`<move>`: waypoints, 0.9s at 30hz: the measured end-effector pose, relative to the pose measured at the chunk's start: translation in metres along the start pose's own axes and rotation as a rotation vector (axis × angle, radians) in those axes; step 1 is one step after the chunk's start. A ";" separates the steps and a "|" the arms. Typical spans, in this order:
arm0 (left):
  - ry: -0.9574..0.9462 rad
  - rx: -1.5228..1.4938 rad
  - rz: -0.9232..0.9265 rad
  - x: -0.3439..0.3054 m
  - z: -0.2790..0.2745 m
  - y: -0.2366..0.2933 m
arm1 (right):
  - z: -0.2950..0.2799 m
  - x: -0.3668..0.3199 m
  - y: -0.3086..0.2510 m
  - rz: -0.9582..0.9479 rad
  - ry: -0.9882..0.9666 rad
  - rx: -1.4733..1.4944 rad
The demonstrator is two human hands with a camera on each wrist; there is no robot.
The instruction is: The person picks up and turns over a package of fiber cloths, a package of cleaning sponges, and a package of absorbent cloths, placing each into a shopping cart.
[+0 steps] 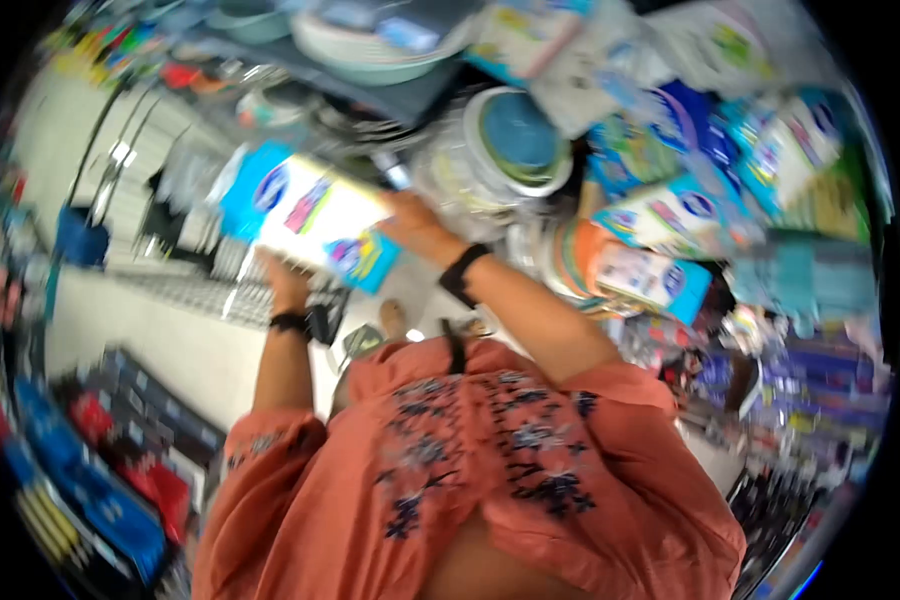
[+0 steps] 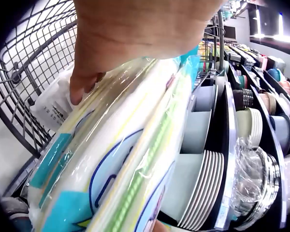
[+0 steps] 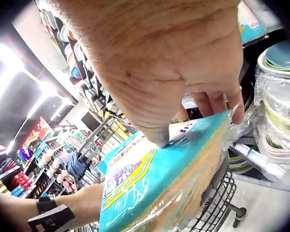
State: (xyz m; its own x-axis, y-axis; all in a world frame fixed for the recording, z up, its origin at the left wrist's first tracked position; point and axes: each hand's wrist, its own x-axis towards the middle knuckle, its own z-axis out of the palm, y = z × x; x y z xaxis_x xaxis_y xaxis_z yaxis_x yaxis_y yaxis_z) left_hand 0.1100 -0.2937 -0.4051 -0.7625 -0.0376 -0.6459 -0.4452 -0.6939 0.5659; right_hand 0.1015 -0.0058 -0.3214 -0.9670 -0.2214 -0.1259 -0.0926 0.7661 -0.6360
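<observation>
Both hands hold one plastic-wrapped pack with blue ends and a white printed middle (image 1: 315, 215), raised in front of the body. My left hand (image 1: 286, 283) grips its lower left edge, and in the left wrist view the left hand (image 2: 140, 31) covers the upper end of the pack (image 2: 121, 159). At the other end, my right hand (image 1: 422, 230) pinches a corner. The right wrist view has the right thumb on the printed face of the pack (image 3: 150, 174) and the fingers behind its edge (image 3: 183, 77). Layered folds show through the clear wrap.
A black wire cart (image 2: 38, 58) stands beyond the pack. Shelves of stacked bowls (image 2: 198, 188) run along one side. Similar blue-and-white packs (image 1: 660, 215) lie piled at the right, beside wrapped containers with a blue lid (image 1: 518, 135). A dark-and-blue display (image 1: 100, 470) is at lower left.
</observation>
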 end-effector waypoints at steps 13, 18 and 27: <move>0.003 0.379 0.031 -0.048 0.027 0.025 | -0.026 -0.042 -0.029 0.136 0.003 -0.013; 0.130 0.529 0.177 -0.071 0.034 0.031 | -0.022 -0.052 -0.014 0.106 0.050 -0.024; 0.086 0.705 0.452 -0.089 0.047 0.050 | -0.068 -0.089 -0.005 0.062 0.024 0.210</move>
State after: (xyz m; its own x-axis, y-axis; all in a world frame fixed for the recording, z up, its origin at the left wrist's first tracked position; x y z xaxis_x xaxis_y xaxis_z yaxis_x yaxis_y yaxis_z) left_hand 0.1336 -0.2915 -0.2956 -0.9121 -0.2784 -0.3009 -0.3164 0.0112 0.9486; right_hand 0.1715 0.0510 -0.2549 -0.9750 -0.1614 -0.1528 0.0160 0.6349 -0.7725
